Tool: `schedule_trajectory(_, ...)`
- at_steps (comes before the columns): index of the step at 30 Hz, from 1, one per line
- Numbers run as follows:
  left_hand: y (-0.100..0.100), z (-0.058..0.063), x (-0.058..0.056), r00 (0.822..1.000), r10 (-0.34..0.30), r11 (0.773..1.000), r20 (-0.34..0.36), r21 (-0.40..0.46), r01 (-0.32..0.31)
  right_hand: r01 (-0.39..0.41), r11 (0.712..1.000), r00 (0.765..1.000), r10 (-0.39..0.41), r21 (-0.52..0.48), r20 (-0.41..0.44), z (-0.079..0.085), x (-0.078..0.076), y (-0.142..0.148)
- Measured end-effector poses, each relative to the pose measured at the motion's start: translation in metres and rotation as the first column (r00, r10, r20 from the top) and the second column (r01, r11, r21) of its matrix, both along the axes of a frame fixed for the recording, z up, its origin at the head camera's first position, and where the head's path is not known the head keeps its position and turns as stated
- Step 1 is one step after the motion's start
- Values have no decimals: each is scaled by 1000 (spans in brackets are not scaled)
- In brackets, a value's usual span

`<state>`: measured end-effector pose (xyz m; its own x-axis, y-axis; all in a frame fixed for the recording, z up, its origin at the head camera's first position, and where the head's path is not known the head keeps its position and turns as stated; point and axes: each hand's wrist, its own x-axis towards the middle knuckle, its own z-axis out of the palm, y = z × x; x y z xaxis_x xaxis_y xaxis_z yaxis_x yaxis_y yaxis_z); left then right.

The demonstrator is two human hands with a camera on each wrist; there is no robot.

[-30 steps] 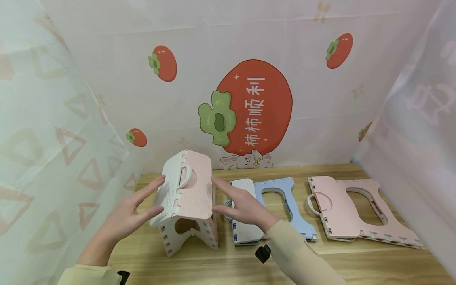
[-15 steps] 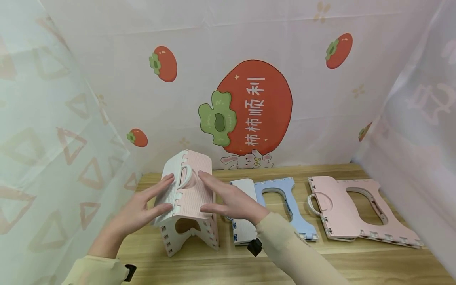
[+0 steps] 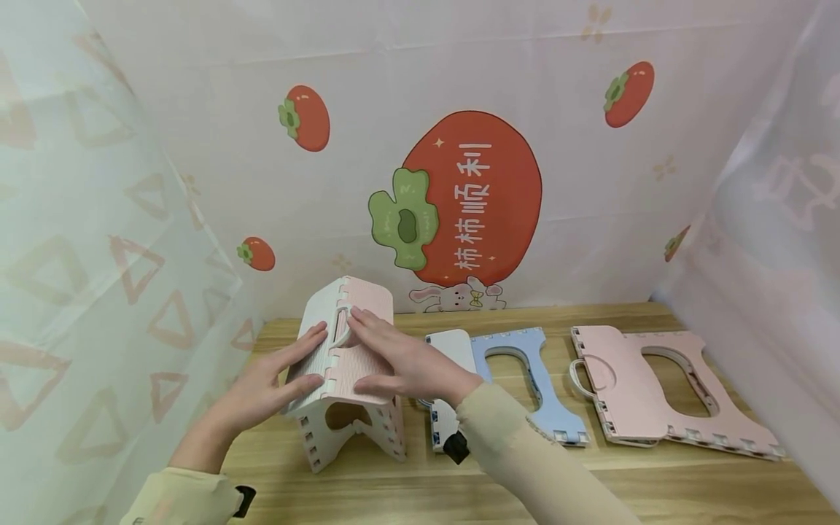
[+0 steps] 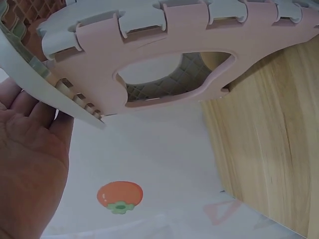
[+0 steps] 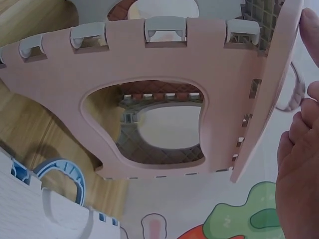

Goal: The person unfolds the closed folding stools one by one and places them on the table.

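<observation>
A pink-and-white folding step stool (image 3: 370, 293) stands on its legs at the left of the table. Its two seat panels slope down from a raised middle hinge like a roof, with a white carry handle on the ridge. My left hand (image 3: 256, 390) lies against the white panel, fingers extended. On the pink panel rests my right hand (image 3: 410, 364), its fingers straight and their tips near the handle. The left wrist view has the left hand (image 4: 32, 164) beside the panel's edge. In the right wrist view the pink leg frame (image 5: 224, 99) stands spread from the other legs.
A white-and-blue folding stool (image 3: 558, 419) lies folded flat just right of the standing one. Further right lies a pink folded stool (image 3: 626, 372). The wooden table (image 3: 459, 488) ends at a white printed backdrop (image 3: 525, 65), with similar fabric on both sides.
Both hands have moved inward from beside the stool onto its sloping seat panels. The right hand has come further across, up to the handle. The stool looks unmoved.
</observation>
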<state>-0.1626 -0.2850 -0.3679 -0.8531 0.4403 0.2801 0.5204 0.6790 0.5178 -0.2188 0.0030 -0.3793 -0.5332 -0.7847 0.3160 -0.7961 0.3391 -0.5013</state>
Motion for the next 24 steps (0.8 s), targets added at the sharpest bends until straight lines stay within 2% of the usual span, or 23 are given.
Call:
schedule_trajectory(5,-1,-2,0,1000,-13,1000,4,-1,13,8,1000,1000,-8,29,7,0,-1,-2)
schedule_trajectory(17,0,-3,1,999,33,997,6,-76,-33,17,999,998,-19,30,66,0,-2,-1)
schedule_trajectory(24,-1,-5,1,999,33,996,11,-79,-32,19,999,995,-22,28,101,-4,-2,-1)
